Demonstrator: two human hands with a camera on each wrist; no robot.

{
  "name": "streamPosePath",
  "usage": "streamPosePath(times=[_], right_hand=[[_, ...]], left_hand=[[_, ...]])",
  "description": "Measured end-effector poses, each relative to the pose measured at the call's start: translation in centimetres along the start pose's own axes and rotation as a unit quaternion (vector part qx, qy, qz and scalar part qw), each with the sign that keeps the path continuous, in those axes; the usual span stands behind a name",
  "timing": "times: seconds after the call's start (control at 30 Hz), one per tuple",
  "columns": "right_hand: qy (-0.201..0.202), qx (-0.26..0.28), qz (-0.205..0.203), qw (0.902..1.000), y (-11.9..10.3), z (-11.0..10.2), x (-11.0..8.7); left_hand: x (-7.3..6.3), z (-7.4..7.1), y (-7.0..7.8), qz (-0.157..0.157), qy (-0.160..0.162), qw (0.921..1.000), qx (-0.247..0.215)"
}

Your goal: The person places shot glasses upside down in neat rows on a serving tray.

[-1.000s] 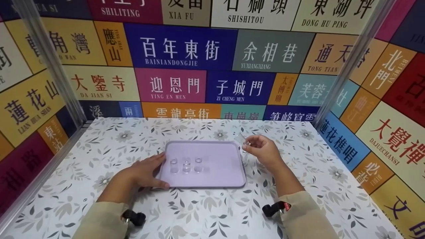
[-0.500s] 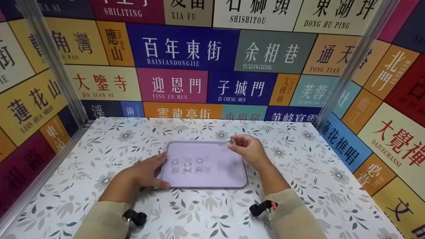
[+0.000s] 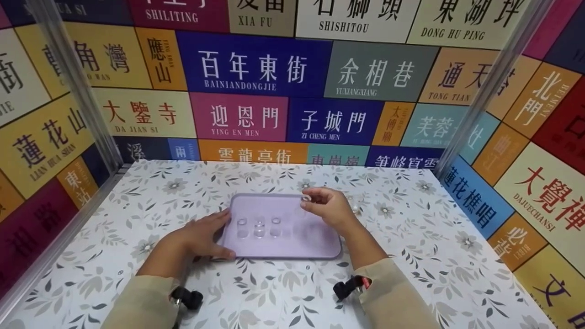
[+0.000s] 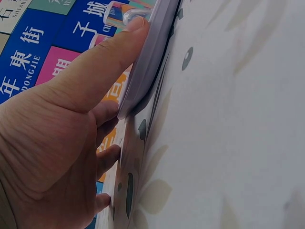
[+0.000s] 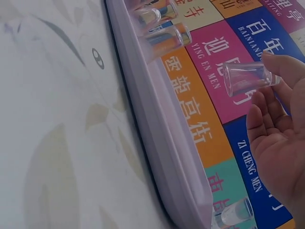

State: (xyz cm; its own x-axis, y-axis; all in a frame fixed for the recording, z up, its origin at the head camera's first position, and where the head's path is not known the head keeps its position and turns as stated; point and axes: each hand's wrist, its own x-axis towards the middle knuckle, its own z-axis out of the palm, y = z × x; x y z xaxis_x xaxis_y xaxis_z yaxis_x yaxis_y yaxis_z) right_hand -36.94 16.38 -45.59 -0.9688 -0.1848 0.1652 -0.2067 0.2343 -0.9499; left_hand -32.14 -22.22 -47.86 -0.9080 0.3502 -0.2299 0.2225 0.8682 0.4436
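A lilac tray (image 3: 297, 246) lies on the flowered table with three small clear glasses (image 3: 258, 227) in a row on its left half. My left hand (image 3: 215, 235) rests flat against the tray's front-left corner. Its thumb (image 4: 102, 57) lies on the tray rim (image 4: 150, 52). My right hand (image 3: 315, 202) pinches another small clear glass (image 3: 305, 199) in its fingertips, above the tray's far right part. In the right wrist view that glass (image 5: 248, 78) hangs tilted on its side above the tray edge (image 5: 157, 129), with the standing glasses (image 5: 162, 36) beyond.
One more clear glass (image 5: 233, 214) stands on the table just off the tray's right side. Walls of coloured sign panels (image 3: 256, 68) close the table on the left, back and right, with metal posts (image 3: 73, 87) at the back corners.
My right hand has carried its glass leftward, from beside the tray's far right corner to above the tray. The left hand has stayed on the tray's corner.
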Motion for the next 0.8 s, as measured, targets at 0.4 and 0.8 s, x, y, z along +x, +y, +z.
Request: streamPosePath(times=[0.4,0.8], right_hand=[[-0.031,-0.051,-0.005,0.9982,0.7,1.1,-0.4],[-0.100,-0.077,0.013,0.9920,1.5,2.4,-0.6]], left_hand=[[0.0,-0.2,0.2,-0.002,0.001,1.0000,0.005],[0.1,0.0,0.0,0.000,0.005,1.0000,-0.001]])
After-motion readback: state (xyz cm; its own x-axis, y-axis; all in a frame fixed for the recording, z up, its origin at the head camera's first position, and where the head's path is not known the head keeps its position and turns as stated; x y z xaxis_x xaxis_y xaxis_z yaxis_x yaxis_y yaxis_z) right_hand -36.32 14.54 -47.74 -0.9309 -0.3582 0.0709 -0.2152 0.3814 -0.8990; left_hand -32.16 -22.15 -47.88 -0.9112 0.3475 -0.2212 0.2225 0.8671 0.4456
